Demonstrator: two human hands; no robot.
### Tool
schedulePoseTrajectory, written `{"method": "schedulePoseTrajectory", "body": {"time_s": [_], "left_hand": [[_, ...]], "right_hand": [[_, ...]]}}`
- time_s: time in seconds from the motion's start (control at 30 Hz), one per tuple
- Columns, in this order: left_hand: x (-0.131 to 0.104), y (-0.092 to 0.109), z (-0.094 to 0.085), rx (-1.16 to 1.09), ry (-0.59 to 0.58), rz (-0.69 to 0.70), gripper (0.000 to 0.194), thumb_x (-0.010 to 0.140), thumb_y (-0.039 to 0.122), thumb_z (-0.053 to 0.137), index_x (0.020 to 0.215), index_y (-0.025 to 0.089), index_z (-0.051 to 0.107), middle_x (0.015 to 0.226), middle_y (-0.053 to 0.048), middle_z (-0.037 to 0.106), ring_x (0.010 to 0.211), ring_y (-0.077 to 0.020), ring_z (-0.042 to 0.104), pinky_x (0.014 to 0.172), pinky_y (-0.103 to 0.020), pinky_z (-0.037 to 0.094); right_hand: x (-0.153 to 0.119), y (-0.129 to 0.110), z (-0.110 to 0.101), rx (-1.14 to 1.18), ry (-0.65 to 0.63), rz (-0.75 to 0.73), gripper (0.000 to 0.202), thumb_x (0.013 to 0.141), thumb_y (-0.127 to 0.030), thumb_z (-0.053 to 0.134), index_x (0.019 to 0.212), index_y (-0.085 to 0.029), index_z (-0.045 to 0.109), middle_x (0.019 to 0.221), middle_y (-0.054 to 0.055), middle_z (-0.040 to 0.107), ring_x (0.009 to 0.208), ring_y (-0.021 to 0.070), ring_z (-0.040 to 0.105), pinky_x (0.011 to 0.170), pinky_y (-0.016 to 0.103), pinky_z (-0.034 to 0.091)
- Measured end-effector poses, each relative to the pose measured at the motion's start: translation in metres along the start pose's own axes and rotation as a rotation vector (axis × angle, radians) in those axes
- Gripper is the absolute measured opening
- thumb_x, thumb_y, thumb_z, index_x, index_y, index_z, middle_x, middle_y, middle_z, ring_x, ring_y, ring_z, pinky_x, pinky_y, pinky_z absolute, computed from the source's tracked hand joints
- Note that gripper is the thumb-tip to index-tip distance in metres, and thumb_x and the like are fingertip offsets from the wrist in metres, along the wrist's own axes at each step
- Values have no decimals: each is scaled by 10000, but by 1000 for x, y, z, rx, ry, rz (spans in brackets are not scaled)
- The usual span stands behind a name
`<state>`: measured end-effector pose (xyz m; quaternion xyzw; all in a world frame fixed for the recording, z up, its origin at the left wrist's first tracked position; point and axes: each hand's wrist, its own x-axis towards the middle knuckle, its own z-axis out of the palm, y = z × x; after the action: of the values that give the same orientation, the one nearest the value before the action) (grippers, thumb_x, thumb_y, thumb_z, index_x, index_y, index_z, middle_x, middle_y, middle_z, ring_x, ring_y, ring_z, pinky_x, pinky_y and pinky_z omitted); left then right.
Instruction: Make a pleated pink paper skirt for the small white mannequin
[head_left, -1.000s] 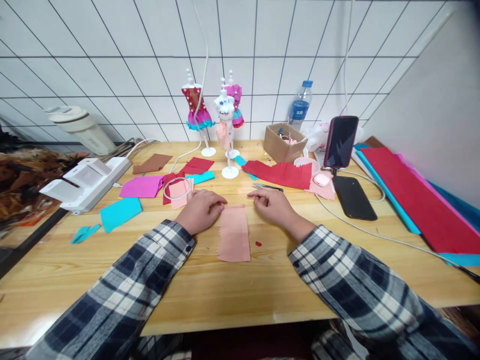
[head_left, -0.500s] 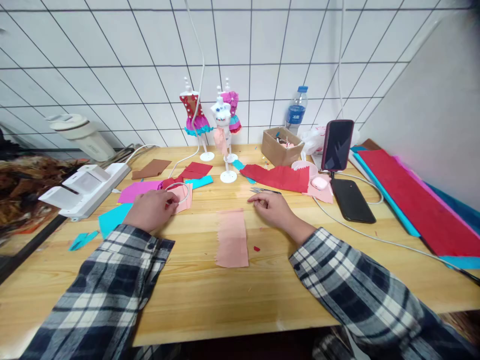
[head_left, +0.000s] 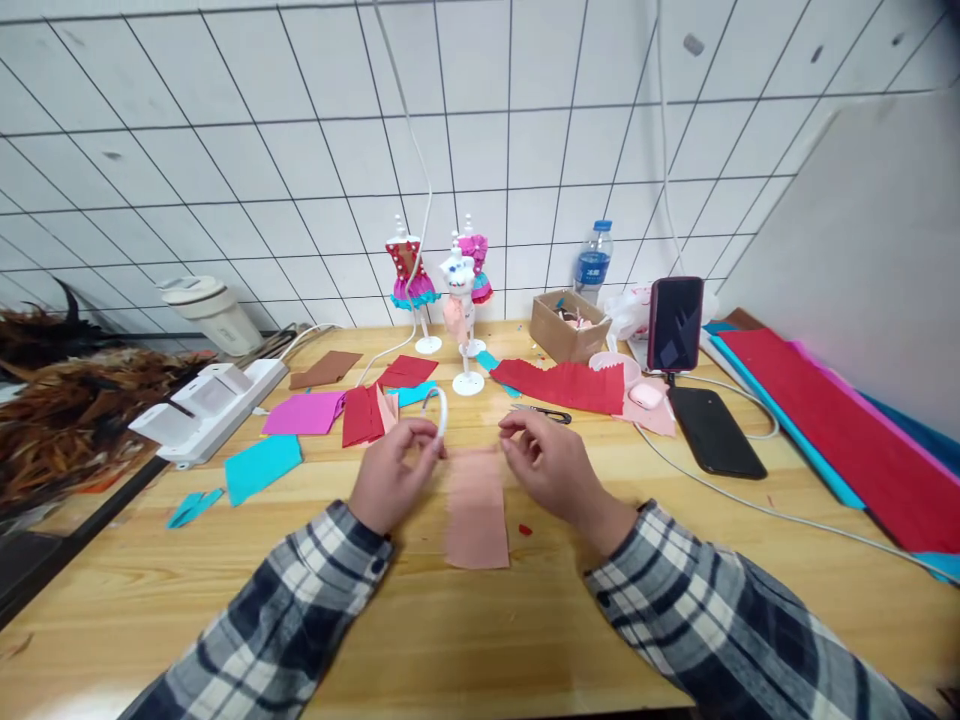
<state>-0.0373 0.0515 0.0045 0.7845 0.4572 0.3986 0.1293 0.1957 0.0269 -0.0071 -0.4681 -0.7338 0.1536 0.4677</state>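
Note:
My left hand (head_left: 397, 470) is closed in a pinch on a thin white hoop (head_left: 443, 412), which stands up from the fingertips. Between my hands a pale pink fabric strip (head_left: 477, 515) lies on the table. My right hand (head_left: 555, 465) is at the strip's upper right corner, thumb and fingers pinched together; what is in them, if anything, is too small to make out. Small scissors (head_left: 551, 413) with dark handles lie just beyond the right hand. A small red scrap (head_left: 525, 529) rests to the right of the strip.
Three small dress-form stands (head_left: 469, 383) are at the back. Cut fabric pieces (head_left: 262, 468) lie at left, a red strip (head_left: 570, 385) in the middle. A cardboard box (head_left: 568, 335), bottle (head_left: 592, 260), phones (head_left: 716, 430) and long fabric sheets (head_left: 825, 420) are at right; a power strip (head_left: 217, 410) is far left.
My left hand has lifted the white hoop off the fabric pieces and brought it right to the pink strip. My right hand has moved slightly, to the strip's upper corner. The view has shifted.

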Motion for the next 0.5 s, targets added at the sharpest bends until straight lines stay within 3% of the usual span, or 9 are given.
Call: {"method": "schedulePoseTrajectory", "body": {"time_s": [0.17,0.37,0.5], "left_hand": [[-19,39,21,-43,76,138,15,861,203,638,856,197,625,676,35,697,571,-84,641,565,-164,495],[-20,37,20,-52,77,161,51,837,155,656,869,194,662,691,37,706,544,-69,629,533,-140,495],[-19,34,20,-42,68,199,59,846,161,652,895,188,671,733,16,730,589,-84,658,578,-156,522]], "right_hand": [[-12,-29,11,143,10,20,280,875,-251,631,1143,-213,559,1022,53,729,803,156,655,633,257,535],[-15,-28,13,172,2,-29,188,903,-259,611,1086,-218,627,986,47,738,781,148,675,606,245,542],[-16,-27,14,262,-7,34,293,885,-251,643,1173,-231,595,1026,37,742,752,127,685,582,220,536]]}}
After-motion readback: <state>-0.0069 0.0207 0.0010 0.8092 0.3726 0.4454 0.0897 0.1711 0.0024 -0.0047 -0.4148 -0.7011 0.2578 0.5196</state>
